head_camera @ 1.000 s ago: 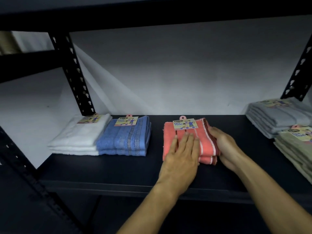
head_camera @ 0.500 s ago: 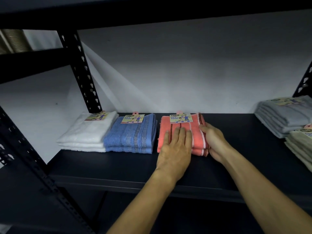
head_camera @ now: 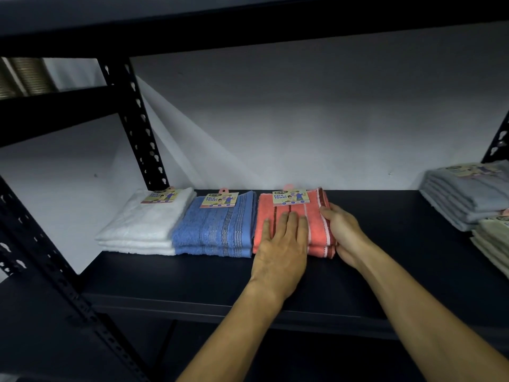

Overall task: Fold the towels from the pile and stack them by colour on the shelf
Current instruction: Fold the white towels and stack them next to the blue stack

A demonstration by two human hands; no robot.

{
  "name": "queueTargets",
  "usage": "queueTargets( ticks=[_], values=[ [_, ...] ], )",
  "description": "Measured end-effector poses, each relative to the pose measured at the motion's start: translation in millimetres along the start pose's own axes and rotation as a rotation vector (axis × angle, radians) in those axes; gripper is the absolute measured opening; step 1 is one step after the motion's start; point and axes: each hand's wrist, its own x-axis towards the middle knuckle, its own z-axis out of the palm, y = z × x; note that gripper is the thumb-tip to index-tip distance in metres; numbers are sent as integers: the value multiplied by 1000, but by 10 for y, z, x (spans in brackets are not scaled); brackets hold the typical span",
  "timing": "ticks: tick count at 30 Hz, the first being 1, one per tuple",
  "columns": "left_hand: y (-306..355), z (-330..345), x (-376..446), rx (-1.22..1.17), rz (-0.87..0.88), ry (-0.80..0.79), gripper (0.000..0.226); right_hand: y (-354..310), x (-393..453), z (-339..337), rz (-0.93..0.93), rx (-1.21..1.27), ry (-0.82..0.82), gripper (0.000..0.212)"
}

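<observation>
Two hands on the coral towel stack (head_camera: pixel 289 216), which sits on the shelf (head_camera: pixel 385 244). Left hand (head_camera: pixel 281 252) lies flat on top, grip released, pressing it down so it stays squared. Right hand (head_camera: pixel 344 232) cups the stack's right edge, loosely grasping it, likely nudging it flush. Blue towels (head_camera: pixel 214 230) touch it just left of the grip, white towels (head_camera: pixel 146 221) beyond.
</observation>
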Motion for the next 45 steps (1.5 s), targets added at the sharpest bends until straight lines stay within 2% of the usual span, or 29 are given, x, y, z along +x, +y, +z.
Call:
queueTargets(
  ticks=[4,10,12,15,18,24,27,29,32,35,37,40,45],
  values=[
    [0,76,21,-30,-27,71,61,2,10,-2,8,-8,-4,32],
    [-24,12,11,-74,0,50,63,-3,15,-12,0,17,-23,25],
    [-52,-11,-18,-153,44,118,62,-17,18,-41,-4,23,-35,27],
    [-52,-62,-58,-234,148,273,70,-83,-1,-185,-62,-52,-6,45],
    [57,-145,12,-339,196,350,68,-212,-160,-436,-186,-235,121,53],
    [731,-248,347,-468,380,378,52,-405,-651,-1212,-548,-594,317,32],
    [1124,-337,495,-490,486,352,51,-470,-920,-1779,-653,-873,438,32],
    [1386,-418,603,-502,564,300,56,-514,-1136,-2178,-639,-1067,496,40],
    [1772,-529,768,-499,669,236,64,-557,-1390,-2701,-555,-1250,449,49],
    [2137,-582,920,-486,752,218,72,-515,-1484,-3099,-286,-1490,321,74],
    [2358,-603,1009,-437,794,212,78,-435,-1464,-3283,-192,-1638,273,85],
    [2603,-598,1131,-310,815,189,80,-315,-1355,-3444,-316,-1822,264,90],
    [2771,-544,1146,-195,776,110,60,-201,-1210,-3472,-418,-1942,291,100]
  ],
)
